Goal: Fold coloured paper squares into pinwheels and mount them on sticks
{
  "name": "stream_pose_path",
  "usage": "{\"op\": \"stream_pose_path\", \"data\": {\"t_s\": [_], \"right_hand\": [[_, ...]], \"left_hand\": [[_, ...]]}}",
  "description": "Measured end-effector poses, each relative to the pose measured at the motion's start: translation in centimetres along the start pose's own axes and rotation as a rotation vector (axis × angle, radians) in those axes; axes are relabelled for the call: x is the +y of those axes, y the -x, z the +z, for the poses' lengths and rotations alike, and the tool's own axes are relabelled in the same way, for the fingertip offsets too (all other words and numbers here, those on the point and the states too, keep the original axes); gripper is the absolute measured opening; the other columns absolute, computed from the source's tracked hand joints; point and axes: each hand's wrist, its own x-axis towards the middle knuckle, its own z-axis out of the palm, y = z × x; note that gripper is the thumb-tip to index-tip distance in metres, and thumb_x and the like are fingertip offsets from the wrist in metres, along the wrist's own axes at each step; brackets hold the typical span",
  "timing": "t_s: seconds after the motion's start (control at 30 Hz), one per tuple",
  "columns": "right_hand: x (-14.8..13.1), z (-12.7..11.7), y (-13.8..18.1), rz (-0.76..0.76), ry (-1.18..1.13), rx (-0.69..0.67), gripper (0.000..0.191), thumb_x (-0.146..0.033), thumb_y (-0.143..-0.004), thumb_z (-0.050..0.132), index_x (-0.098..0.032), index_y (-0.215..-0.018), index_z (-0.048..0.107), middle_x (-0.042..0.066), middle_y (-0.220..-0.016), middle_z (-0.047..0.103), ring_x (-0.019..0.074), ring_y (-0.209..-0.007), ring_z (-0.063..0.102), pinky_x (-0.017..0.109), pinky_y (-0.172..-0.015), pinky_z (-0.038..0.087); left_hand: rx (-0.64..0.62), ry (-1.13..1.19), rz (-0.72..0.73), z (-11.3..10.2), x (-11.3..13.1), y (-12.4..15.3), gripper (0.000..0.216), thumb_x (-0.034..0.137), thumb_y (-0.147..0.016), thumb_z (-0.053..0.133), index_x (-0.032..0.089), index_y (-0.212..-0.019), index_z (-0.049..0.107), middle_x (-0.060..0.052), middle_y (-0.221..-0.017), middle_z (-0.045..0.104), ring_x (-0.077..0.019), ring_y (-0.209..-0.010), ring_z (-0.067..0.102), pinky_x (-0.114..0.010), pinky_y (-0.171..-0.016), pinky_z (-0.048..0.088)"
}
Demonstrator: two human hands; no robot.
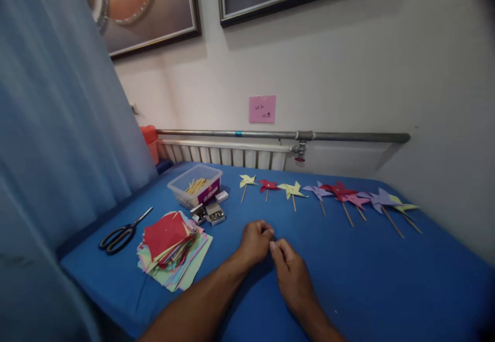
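My left hand (254,240) and my right hand (292,272) rest together on the blue table (348,280), fingertips meeting in a pinch over something too small to name. Both hands have curled fingers. A stack of coloured paper squares (172,246) with a red sheet on top lies to the left of my left hand. Small open boxes of metal pins (212,213) sit just beyond it. A row of several paper pinwheels on sticks (328,195) lies across the far side of the table.
Black scissors (122,233) lie at the left edge. A clear plastic tub of wooden sticks (196,186) stands at the back left. A blue curtain (58,125) hangs on the left; a radiator and pipe (270,135) run along the wall.
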Motion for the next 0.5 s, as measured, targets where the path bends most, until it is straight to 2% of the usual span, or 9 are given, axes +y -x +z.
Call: {"op": "stream_pose_path", "data": {"t_s": [0.17, 0.3, 0.4, 0.5], "right_hand": [[0.5, 0.0, -0.1, -0.045, 0.024, -0.037, 0.043, -0.059, -0.094, 0.040, -0.026, -0.067, 0.043, -0.003, -0.059, 0.050, 0.0168, -0.056, 0.046, 0.028, -0.056, 0.034], [0.6, 0.2, -0.1, -0.074, 0.045, -0.058, 0.044, -0.060, -0.094, 0.039, -0.026, -0.067, 0.042, -0.004, -0.057, 0.048, 0.0165, -0.055, 0.045, 0.028, -0.055, 0.033], [0.5, 0.4, -0.1, -0.082, 0.071, -0.074, 0.044, -0.060, -0.094, 0.039, -0.026, -0.066, 0.041, -0.004, -0.057, 0.047, 0.0159, -0.053, 0.045, 0.028, -0.055, 0.033], [0.4, 0.6, -0.1, -0.101, 0.084, -0.076, 0.044, -0.060, -0.094, 0.039, -0.026, -0.066, 0.040, -0.004, -0.056, 0.047, 0.0152, -0.053, 0.044, 0.028, -0.055, 0.033]], "left_hand": [[0.047, -0.274, 0.167, -2.0, 2.0, 0.5, 0.015, 0.018, -0.085, 0.057, 0.018, -0.077, 0.070, -0.004, -0.073, 0.069, -0.0174, -0.070, 0.057, -0.027, -0.065, 0.037], [0.161, -0.407, 0.358, -4.7, 4.1, 3.0, 0.020, 0.021, -0.090, 0.053, 0.020, -0.082, 0.071, -0.006, -0.082, 0.072, -0.0198, -0.078, 0.061, -0.030, -0.072, 0.039], [0.360, -0.434, 0.409, -8.0, 3.5, 6.1, 0.024, 0.025, -0.094, 0.050, 0.020, -0.086, 0.072, -0.007, -0.085, 0.072, -0.0204, -0.081, 0.064, -0.030, -0.076, 0.043], [0.672, -0.505, 0.407, -12.9, 0.9, 9.5, 0.023, 0.034, -0.093, 0.053, 0.021, -0.091, 0.072, -0.008, -0.089, 0.073, -0.0229, -0.083, 0.066, -0.032, -0.078, 0.046]]}}
